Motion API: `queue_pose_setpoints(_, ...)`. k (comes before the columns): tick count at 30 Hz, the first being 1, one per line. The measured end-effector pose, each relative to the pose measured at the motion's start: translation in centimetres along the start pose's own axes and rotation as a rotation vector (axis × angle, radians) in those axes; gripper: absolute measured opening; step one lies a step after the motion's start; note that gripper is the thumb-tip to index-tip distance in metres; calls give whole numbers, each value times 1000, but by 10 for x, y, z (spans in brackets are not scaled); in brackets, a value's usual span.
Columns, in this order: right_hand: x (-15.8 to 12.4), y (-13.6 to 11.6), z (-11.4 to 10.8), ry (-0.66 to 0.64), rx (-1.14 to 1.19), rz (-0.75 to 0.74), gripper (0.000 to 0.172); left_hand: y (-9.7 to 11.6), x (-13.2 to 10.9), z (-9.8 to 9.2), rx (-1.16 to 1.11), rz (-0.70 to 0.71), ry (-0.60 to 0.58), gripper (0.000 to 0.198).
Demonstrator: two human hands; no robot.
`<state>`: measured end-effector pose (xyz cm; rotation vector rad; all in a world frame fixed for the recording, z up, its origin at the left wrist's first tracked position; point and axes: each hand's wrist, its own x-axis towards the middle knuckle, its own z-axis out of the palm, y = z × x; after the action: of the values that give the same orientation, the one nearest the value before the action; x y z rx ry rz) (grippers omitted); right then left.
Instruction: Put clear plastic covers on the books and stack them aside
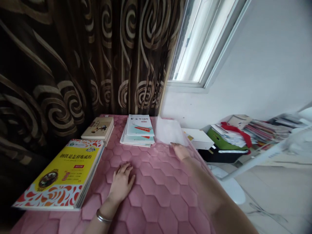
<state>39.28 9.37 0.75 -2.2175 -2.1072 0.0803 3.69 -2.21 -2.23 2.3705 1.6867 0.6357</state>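
My left hand [122,180] lies palm down on the pink quilted cover [156,191], fingers spread a little, with nothing in it. A metal bangle circles that wrist. My right hand [179,150] reaches to the far right edge, its fingers closed at the near edge of a white paper sheet or booklet [170,130]. That paper is smeared by motion, so its print and thickness do not show. Just left of it lies a small stack of white and pale-blue booklets [140,126]. A yellow book [70,165] tops a stack at the left, with a beige book [97,127] behind it.
A dark curtain [117,58] with swirls hangs behind the cover's far edge. A window [192,42] is at the upper right. Beyond the right edge stand a white box [198,138], a green bag [216,138], piled papers [270,128] and a slanting white pole [255,162].
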Motion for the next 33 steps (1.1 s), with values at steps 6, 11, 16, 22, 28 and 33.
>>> queue_pose_setpoints(6, -11, 12, -6, 47, 23, -40, 37, -1, 0, 2, -4, 5, 27, 36)
queue_pose_setpoints(11, -13, 25, -6, 141, 119, 44, 33, 0, 0, 1, -5, 8, 29, 36)
queue_pose_setpoints(16, -6, 34, -3, 241, 235, 434, 41, 0, -1, 2, 1, -1, 26, 36)
queue_pose_setpoints(22, -1, 35, 3, 255, 369, 729, 60, 3, 0, -2, 1, -9, 13, 36)
queue_pose_setpoints(28, -12, 32, -6, 445, 564, 638, 31, 4, -1, -3, -17, -9, 17, 35)
queue_pose_setpoints(33, -8, 30, -49, 715, 754, 481, 31, 4, -2, -5, -21, -6, 29, 34)
